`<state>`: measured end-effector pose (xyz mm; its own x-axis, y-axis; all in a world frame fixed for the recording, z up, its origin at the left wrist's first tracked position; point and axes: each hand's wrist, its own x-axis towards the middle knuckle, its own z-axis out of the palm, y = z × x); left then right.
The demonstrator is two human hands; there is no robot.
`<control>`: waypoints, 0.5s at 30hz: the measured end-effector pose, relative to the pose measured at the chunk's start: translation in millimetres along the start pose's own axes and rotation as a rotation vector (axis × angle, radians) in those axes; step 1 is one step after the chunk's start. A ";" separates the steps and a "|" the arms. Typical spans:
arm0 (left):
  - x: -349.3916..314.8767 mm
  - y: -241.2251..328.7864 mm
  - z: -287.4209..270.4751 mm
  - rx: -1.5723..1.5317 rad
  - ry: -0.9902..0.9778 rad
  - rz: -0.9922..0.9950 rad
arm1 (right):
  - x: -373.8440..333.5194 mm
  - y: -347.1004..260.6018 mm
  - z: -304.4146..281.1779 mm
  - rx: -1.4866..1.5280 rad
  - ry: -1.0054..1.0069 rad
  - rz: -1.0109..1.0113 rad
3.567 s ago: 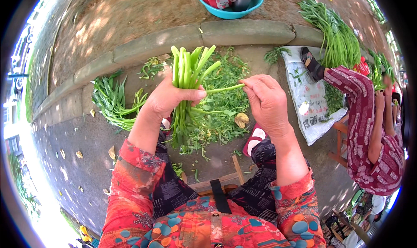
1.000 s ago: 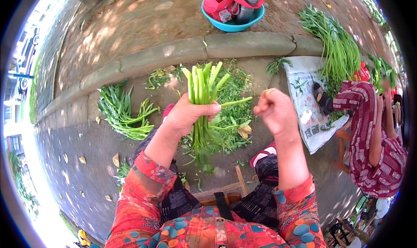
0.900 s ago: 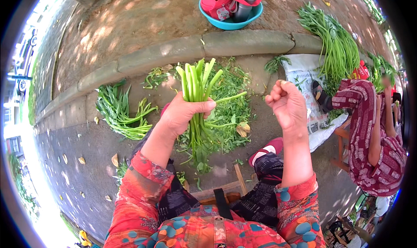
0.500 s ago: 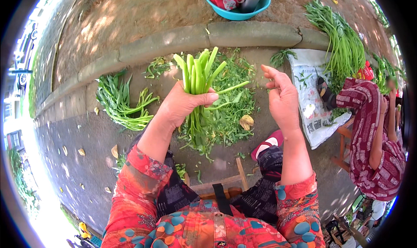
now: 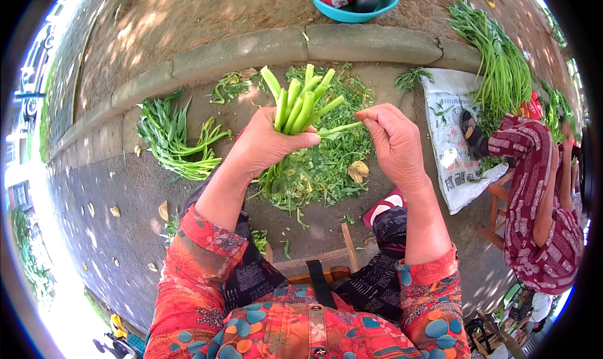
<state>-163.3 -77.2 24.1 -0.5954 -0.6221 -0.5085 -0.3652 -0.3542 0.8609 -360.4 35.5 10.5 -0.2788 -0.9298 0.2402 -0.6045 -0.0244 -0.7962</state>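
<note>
My left hand (image 5: pixel 260 144) is wrapped round a bunch of water spinach (image 5: pixel 300 108), its thick cut stems fanned upward and its leaves hanging below the fist. One thin stem (image 5: pixel 339 130) sticks out sideways from the bunch. Its outer end is pinched between the thumb and fingers of my right hand (image 5: pixel 396 142). Beneath both hands, a heap of loose green leaves and scraps (image 5: pixel 333 177) covers the pavement. To the left lies a smaller pile of water spinach (image 5: pixel 179 139), stems toward me.
A stone kerb (image 5: pixel 370 45) crosses behind the heap, with a blue basin (image 5: pixel 352 13) of bags beyond it. At right, a white sack (image 5: pixel 455 170) lies flat under long greens (image 5: pixel 496 57). A person in patterned maroon clothes (image 5: pixel 527 183) sits beside it.
My right hand has moved left from an open pose and closed on the thin side stem. The bunch in my left hand has tilted, its cut ends now pointing more toward me.
</note>
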 end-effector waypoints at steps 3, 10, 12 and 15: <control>0.9 -1.5 -0.3 -0.003 0.004 -0.003 | -1.5 1.0 1.0 -0.036 -0.029 -0.008; 2.2 3.1 1.3 0.018 0.023 0.000 | -2.5 1.2 0.1 -0.084 -0.033 -0.024; 2.4 3.4 2.1 0.030 0.025 -0.001 | -3.7 1.1 -1.4 -0.097 -0.045 -0.025; 4.5 -1.7 1.5 0.038 0.031 -0.004 | -4.8 2.1 -1.0 -0.124 -0.070 -0.027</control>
<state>-166.4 -78.4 20.3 -0.5720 -0.6420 -0.5106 -0.3945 -0.3304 0.8574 -361.2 40.3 8.2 -0.2107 -0.9529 0.2182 -0.7000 -0.0087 -0.7141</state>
